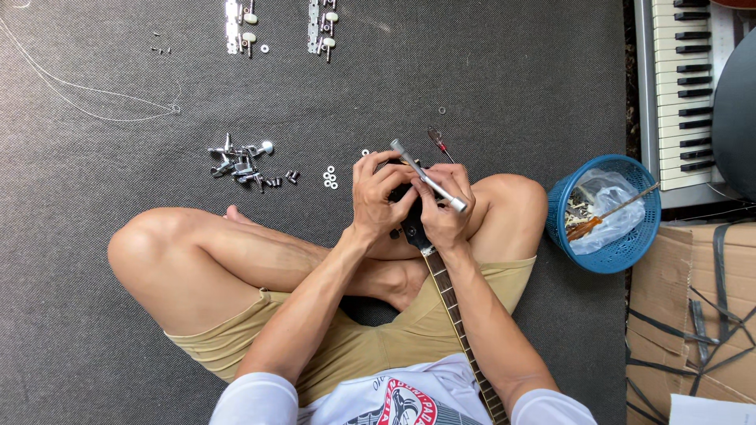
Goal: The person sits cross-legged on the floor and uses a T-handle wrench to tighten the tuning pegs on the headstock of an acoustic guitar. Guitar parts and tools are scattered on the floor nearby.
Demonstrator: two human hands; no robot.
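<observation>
Guitar headstock (398, 193) gripped by left hand (376, 197).
Metal wrench (429, 179) clamped in right hand (445, 208); best kept square, turned gently, near loose washers (330, 178).

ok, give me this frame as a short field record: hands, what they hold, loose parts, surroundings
left hand: grips the guitar head
right hand: holds a silver T-wrench at the head
guitar neck: runs down across the lap
mat: dark, person sits cross-legged on it
loose parts: tuner pile, washers, two tuner strips, small screwdriver, string
right side: blue basket, keyboard, cardboard
</observation>
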